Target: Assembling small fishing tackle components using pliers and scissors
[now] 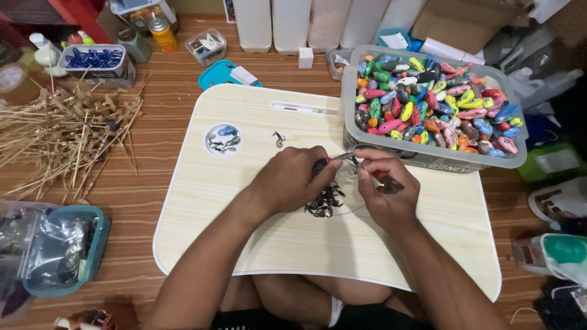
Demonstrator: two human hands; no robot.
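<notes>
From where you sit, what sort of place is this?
Probably a home craft spot on the floor, for making small lures or beads: a low lap table, a clear tub of painted pieces, a heap of thin sticks. Both hands work with small pliers.

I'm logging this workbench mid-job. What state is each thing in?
left hand: closed on red-handled pliers
right hand: pinching a small part
clear bin: lidless, heaped with coloured lures
round recess: holds a few pieces
dark hardware pile: loose on lap table

Wooden floor (165,140), pale lap table (257,244)
</notes>
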